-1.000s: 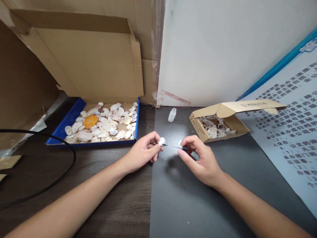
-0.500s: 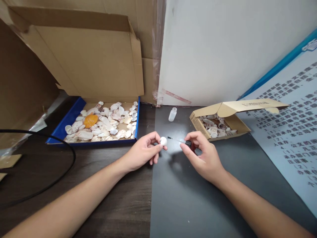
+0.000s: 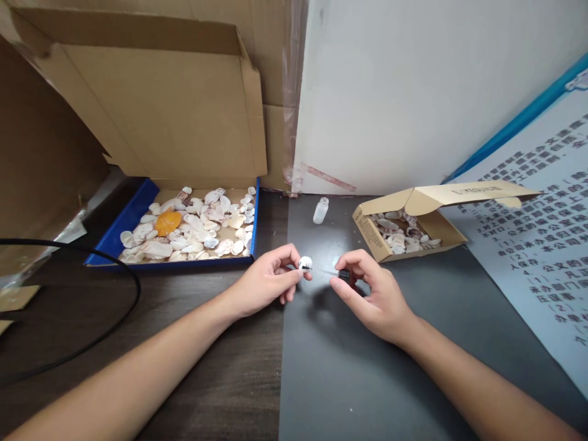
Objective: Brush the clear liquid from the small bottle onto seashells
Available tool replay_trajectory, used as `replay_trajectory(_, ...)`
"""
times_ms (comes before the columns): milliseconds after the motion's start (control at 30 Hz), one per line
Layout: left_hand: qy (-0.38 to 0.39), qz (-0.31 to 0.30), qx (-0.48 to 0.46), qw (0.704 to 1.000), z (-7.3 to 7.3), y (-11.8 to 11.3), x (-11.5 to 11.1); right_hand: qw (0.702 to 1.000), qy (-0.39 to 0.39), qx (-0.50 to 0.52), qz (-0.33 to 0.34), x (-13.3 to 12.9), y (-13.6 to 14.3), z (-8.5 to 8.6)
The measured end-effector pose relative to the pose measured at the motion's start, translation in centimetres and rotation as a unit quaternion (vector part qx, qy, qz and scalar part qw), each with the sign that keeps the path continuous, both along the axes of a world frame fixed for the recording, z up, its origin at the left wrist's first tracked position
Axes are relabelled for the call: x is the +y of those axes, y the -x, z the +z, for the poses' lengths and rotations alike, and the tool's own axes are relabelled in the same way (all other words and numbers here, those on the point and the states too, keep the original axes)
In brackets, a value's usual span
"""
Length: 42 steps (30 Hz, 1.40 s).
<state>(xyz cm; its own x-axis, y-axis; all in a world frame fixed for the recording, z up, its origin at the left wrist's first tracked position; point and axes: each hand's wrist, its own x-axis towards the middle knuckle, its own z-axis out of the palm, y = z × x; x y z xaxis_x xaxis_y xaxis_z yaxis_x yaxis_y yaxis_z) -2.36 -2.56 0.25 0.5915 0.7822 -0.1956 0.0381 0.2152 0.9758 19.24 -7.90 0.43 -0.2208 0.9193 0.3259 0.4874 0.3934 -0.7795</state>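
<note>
Between thumb and fingers, my left hand point(image 3: 271, 278) pinches a small white shell point(image 3: 305, 262). My right hand point(image 3: 370, 294) grips the dark cap of a small applicator brush point(image 3: 327, 271), whose thin clear stem points left. Its dark bristle tip lies over the front of the shell and seems to touch it. Beyond my hands stands a little glass bottle point(image 3: 320, 211) with whitish contents and an uncapped neck.
At left lies a blue-edged cardboard box point(image 3: 151, 264) of shells, one of them an orange shell point(image 3: 168, 223), its lid raised. A smaller cardboard box point(image 3: 374, 239) with shells stands right. A black cable point(image 3: 133, 300) loops at far left; a printed sheet point(image 3: 528, 245) lies right.
My right hand has moved slightly left and down, bringing the brush tip from beside the shell onto it. The left hand stays nearly in place, still pinching the shell.
</note>
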Motion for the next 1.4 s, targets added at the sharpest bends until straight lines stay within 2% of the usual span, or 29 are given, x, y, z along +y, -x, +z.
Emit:
replay_trajectory(267, 0.012, 0.0, -0.029, 1.0, 0.3, 0.14, -0.02, 1.0, 0.011, 0.004, -0.008, 0.06, 0.09, -0.15)
replay_trajectory(467, 0.015, 0.006, -0.034, 0.999, 0.51, 0.07, 0.0, 0.998, -0.001, 0.006, -0.067, 0.14, 0.18, 0.15)
replay_trajectory(867, 0.024, 0.015, -0.027, 0.999, 0.34, 0.05, 0.11, 0.999, 0.012, -0.004, 0.044, -0.26, 0.04, 0.31)
replay_trajectory(933, 0.034, 0.018, -0.027, 0.999, 0.31, 0.05, 0.12, 1.0, 0.007, -0.009, 0.027, -0.23, 0.15, 0.28)
replay_trajectory(1100, 0.053, 0.031, -0.038, 0.997, 0.26, 0.09, 0.08, 0.998, -0.024, -0.01, -0.061, -0.02, 0.18, 0.34)
replay_trajectory(1300, 0.043, 0.026, -0.015, 0.999, 0.0, 0.24, 0.04, 0.999, -0.029, -0.012, -0.015, -0.13, 0.12, 0.37)
replay_trajectory(1400, 0.04, 0.031, -0.009, 0.999, -0.02, 0.29, 0.02, 0.998, -0.027, -0.02, -0.06, -0.04, 0.06, 0.42)
